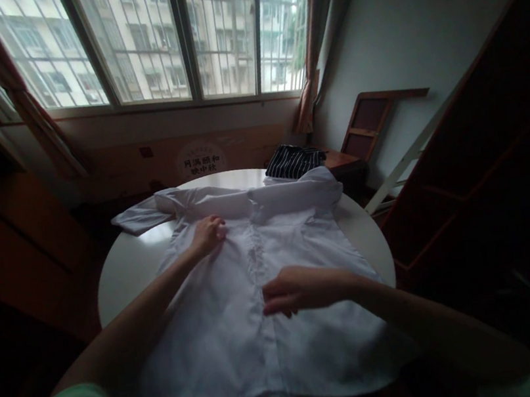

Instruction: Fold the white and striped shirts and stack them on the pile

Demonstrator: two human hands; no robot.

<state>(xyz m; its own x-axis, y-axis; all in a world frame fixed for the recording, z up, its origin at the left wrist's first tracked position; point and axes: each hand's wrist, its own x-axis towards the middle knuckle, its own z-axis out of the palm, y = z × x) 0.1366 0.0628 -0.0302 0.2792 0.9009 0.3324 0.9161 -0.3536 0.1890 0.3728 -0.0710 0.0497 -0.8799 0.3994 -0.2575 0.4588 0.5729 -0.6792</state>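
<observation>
A white button-up shirt [211, 339] lies spread front side up, its collar end away from me and its hem near me. Its button placket runs down the middle, slightly rumpled in the upper part. My left hand [209, 235] rests on the upper left of the shirt front, fingers loosely bent and apart on the cloth. Over the middle of the placket, my right hand [298, 288] has its thumb and curled fingers closed at the cloth edge. The fingertips partly hide what they pinch. One sleeve sticks out to the left at the far end.
The shirt covers much of a round white table [118, 283]. A folded black-and-white striped garment [294, 161] sits at the table's far right edge. Beyond are a wooden chair [367, 120], a printed cardboard panel [159, 158] and a barred window [137, 45]. Dark furniture [449, 197] stands at right.
</observation>
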